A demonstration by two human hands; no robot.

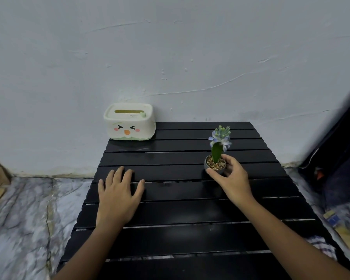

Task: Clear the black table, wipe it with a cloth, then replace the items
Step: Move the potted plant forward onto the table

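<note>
The black slatted table fills the middle of the view. A small grey flower pot with pebbles, a green leaf and pale blue blossoms stands on its right side. My right hand is wrapped around the pot, thumb in front and fingers behind. My left hand lies flat on the table's left part, fingers spread, holding nothing. A white tissue box with a cartoon face sits at the far left corner against the wall.
A pale wall rises directly behind the table. Marble-patterned floor lies to the left and right. A dark object leans at the right edge, with coloured items on the floor near it.
</note>
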